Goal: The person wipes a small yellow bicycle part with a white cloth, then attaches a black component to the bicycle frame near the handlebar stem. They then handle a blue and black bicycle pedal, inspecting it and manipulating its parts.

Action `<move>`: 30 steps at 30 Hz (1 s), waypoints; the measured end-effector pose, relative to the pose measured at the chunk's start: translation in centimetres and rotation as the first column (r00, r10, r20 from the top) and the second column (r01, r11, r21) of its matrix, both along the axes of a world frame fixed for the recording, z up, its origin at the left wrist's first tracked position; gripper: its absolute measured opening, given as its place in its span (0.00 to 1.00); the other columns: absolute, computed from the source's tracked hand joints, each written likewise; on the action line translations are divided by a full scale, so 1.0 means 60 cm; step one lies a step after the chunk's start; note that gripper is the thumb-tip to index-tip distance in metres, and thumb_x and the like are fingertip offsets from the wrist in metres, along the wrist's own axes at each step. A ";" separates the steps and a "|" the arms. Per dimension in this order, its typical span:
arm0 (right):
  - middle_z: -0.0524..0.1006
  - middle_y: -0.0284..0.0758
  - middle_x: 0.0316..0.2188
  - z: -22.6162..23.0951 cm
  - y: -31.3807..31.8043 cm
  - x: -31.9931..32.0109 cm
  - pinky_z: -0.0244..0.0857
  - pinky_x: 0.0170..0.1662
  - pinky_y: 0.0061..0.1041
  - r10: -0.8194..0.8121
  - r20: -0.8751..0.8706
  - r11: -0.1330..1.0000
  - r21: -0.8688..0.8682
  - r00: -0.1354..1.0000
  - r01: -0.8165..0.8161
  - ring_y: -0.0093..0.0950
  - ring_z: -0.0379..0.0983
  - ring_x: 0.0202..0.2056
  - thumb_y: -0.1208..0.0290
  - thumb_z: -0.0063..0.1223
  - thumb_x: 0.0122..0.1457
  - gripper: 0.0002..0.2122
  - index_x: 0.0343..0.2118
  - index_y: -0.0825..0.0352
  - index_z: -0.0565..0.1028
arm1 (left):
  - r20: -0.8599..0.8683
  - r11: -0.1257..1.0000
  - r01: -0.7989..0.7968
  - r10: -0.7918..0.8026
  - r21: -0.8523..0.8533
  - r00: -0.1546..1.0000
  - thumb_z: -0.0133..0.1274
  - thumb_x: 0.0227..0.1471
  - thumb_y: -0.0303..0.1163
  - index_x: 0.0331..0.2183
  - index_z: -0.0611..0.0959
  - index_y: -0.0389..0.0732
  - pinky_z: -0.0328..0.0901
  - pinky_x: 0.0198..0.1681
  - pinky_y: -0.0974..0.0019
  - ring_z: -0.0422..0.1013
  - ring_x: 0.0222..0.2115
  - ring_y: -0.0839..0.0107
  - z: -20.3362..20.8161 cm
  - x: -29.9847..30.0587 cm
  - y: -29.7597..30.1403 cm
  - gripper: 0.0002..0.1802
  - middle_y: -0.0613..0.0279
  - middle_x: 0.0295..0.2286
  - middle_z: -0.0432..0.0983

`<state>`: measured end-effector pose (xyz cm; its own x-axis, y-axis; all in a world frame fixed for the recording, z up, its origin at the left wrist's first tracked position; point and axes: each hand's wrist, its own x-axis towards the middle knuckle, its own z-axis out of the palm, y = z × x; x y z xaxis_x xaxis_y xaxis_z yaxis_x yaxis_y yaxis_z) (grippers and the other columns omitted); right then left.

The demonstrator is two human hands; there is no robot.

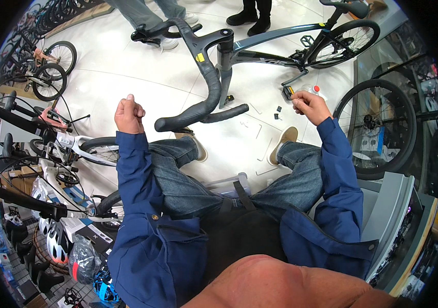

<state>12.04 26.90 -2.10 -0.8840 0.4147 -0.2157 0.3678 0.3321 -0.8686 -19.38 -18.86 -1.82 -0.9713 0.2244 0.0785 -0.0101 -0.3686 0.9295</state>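
Note:
A dark grey road bike stands in front of me. Black tape wraps its drop handlebar, and no wheel is in its fork. My left hand is up, left of the handlebar and apart from it. Its fingers are curled in, the thumb points up, and nothing shows in it. My right hand is pinched just beside the bike's pedal. Whether it touches the pedal, or what is between its fingertips, I cannot make out. Small black parts and hex keys lie on the floor between my feet and the bike.
A loose wheel leans by the glass case at my right, above a grey cabinet. A red-capped container stands near the pedal. Small bikes and helmets crowd the left. Another person's shoes are beyond the bike.

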 end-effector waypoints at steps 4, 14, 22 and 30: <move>0.81 0.31 0.29 0.003 -0.002 0.001 0.74 0.37 0.21 0.000 -0.010 1.000 0.004 1.000 0.000 0.19 0.77 0.30 0.70 0.56 0.67 0.10 0.46 0.71 0.78 | 0.003 1.000 0.007 -0.007 0.003 1.000 0.56 0.65 0.34 0.19 0.66 0.48 0.59 0.22 0.69 0.60 0.17 0.76 0.003 0.003 0.000 0.23 0.70 0.15 0.59; 0.79 0.31 0.30 0.006 -0.004 0.001 0.72 0.37 0.20 0.007 -0.009 1.000 -0.022 1.000 -0.008 0.18 0.76 0.31 0.71 0.55 0.68 0.10 0.46 0.70 0.78 | 0.020 1.000 0.015 -0.015 -0.006 1.000 0.56 0.65 0.35 0.20 0.66 0.48 0.59 0.23 0.69 0.59 0.17 0.77 0.004 0.003 0.000 0.23 0.70 0.15 0.59; 0.80 0.31 0.30 0.008 -0.004 0.001 0.72 0.37 0.20 0.016 0.019 1.000 -0.019 1.000 -0.016 0.18 0.76 0.31 0.71 0.55 0.68 0.10 0.47 0.71 0.78 | 0.009 0.998 0.015 -0.014 -0.056 1.000 0.55 0.65 0.36 0.21 0.65 0.49 0.58 0.24 0.68 0.58 0.18 0.76 0.004 0.005 0.001 0.22 0.72 0.17 0.55; 0.80 0.31 0.30 0.009 -0.005 0.001 0.72 0.36 0.21 0.009 0.023 0.999 -0.032 1.000 -0.008 0.18 0.75 0.30 0.71 0.55 0.68 0.10 0.47 0.71 0.78 | 0.011 1.000 0.020 -0.020 -0.016 1.000 0.55 0.65 0.35 0.20 0.66 0.48 0.59 0.23 0.69 0.59 0.17 0.77 0.006 0.003 0.001 0.22 0.70 0.15 0.59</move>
<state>12.12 26.62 -1.58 -0.8823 0.3994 -0.2490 0.3848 0.3074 -0.8703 -19.17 -18.82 -1.43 -0.9674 0.2452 0.0639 -0.0277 -0.3530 0.9352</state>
